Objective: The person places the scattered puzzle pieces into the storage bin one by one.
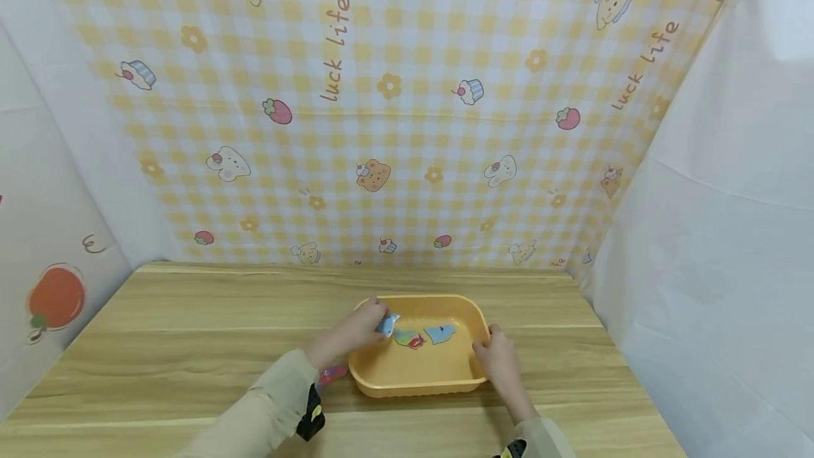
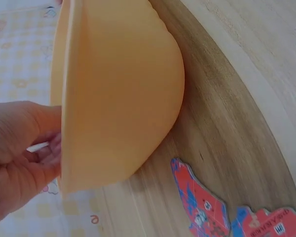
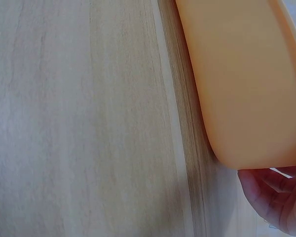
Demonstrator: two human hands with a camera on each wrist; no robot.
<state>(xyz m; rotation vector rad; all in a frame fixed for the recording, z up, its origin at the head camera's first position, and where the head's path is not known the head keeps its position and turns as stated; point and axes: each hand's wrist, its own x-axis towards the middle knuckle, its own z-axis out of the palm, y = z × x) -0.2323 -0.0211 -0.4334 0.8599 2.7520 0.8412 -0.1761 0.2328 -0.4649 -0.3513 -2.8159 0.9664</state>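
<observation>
A yellow plastic basket (image 1: 413, 389) stands on the table in the head view, with flat puzzle-like pieces inside, including a blue piece (image 1: 440, 333) and a green-and-red piece (image 1: 409, 339). My left hand (image 1: 356, 329) reaches over its left rim and pinches a light blue piece (image 1: 388, 324) above the basket floor. In the left wrist view the basket wall (image 2: 123, 94) hides the fingertips of the left hand (image 2: 22, 153). At the basket's right end, my right hand (image 1: 500, 360) grips the rim; its curled fingers touch the basket (image 3: 251, 84) in the right wrist view.
Two red-and-blue pieces, one long (image 2: 200, 205) and one beside it (image 2: 271, 224), lie on the wooden table (image 1: 210, 345) outside the basket, near the left wrist. A checked cloth (image 1: 413, 140) hangs behind the table, with white cloth (image 1: 718, 232) on the right.
</observation>
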